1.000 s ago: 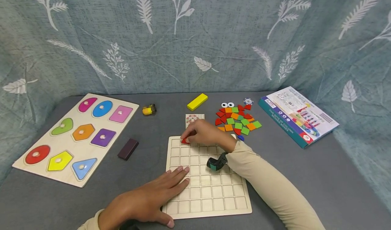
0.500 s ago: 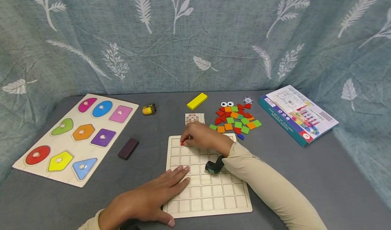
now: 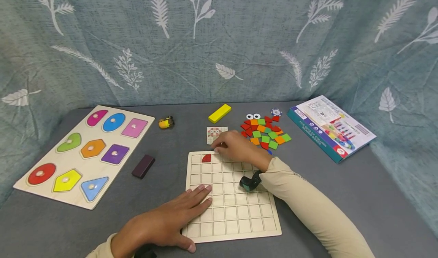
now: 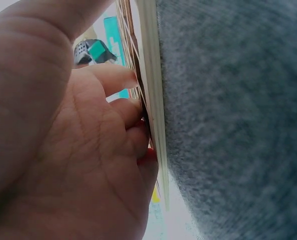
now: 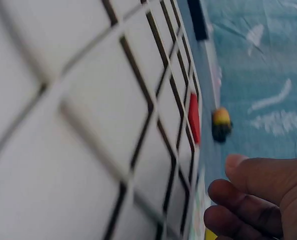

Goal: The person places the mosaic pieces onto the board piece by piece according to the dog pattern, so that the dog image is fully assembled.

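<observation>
A wooden grid board (image 3: 236, 214) lies on the grey cloth, with a red quarter-round tile (image 3: 207, 158) in a cell of its far row, second from the left. My left hand (image 3: 164, 223) rests with spread fingers on the board's near left part, thumb by the near edge. Over the far edge hovers my right hand (image 3: 237, 147), its fingers loosely bent and nothing between them. Just past its fingertips is a small pattern card (image 3: 213, 131), partly covered by the hand. In the right wrist view, the red tile (image 5: 194, 119) sits apart from the thumb and fingers.
Several red, orange and green tiles (image 3: 265, 139) lie right of the card, near two eye discs (image 3: 253, 116) and a poker chip (image 3: 276, 112). A boxed set (image 3: 332, 126) stands far right. Left are a shape puzzle (image 3: 85, 132), dark block (image 3: 143, 166) and toy vehicle (image 3: 166, 122); a yellow block (image 3: 219, 113) lies behind.
My right hand has let go of the red tile, which now lies in the board's cell, and has moved right and slightly back. My left hand stays put.
</observation>
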The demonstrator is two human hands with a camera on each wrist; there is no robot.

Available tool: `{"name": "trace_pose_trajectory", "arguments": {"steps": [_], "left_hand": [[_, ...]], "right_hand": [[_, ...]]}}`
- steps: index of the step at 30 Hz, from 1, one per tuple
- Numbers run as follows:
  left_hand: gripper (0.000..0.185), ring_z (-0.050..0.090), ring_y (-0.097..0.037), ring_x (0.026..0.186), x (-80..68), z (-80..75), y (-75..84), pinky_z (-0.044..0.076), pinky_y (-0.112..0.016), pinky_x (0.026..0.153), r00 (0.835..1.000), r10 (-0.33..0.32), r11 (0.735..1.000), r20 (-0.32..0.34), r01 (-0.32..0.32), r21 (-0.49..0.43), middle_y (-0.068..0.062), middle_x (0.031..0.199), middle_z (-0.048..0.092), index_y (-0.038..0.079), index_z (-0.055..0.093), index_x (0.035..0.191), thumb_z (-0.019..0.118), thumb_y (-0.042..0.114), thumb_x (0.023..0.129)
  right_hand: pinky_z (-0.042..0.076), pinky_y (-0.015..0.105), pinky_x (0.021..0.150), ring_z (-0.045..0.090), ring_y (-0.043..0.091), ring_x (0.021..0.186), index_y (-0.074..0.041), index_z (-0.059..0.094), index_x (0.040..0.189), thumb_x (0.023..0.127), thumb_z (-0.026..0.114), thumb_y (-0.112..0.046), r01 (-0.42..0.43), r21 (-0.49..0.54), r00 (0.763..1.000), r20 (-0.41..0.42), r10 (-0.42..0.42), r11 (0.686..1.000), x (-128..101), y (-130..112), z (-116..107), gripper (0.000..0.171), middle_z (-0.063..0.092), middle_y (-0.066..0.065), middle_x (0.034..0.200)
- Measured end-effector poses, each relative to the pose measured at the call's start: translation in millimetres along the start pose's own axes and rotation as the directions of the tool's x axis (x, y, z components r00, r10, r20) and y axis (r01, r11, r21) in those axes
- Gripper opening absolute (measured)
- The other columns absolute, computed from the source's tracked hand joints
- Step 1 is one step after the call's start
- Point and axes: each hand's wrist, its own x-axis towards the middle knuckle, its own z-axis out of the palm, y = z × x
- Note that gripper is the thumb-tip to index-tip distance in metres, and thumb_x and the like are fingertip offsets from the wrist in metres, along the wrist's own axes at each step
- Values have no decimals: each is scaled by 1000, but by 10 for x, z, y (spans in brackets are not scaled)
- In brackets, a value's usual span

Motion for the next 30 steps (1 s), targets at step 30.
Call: {"name": "trace_pose_trajectory", "arguments": {"steps": [30], "left_hand": [[103,0,-21,148,-19,9,9,17,-51,114,999,25,999,-27,-24,28,3,163,0,19,21,157,75,54,76]], "right_hand": [[52,37,78,64,24,89,2,73,105,88,67,0,-269,3,963,-34,269,963,-346,448,-304,18,70,11,100]]}}
